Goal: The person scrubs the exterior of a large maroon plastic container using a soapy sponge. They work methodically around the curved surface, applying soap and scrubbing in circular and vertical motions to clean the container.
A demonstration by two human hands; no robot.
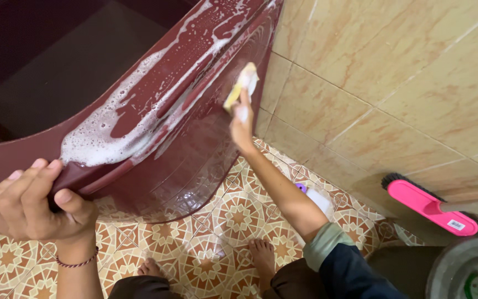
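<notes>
Floor: we see a patterned tile floor [233,221], cream with orange and brown star shapes, meeting a beige marbled wall at the right.
Tub: a big maroon plastic tub [156,138] stands on it, its side streaked with white foam.
Feet: our two bare feet [262,256] rest on the tiles below the tub.
Bottle: a small white bottle with a purple cap [317,198] lies near the wall.
Brush: a pink scrub brush [427,205] sits at the wall's base.
Bucket: a grey bucket [460,266] stands in the right corner.
</notes>
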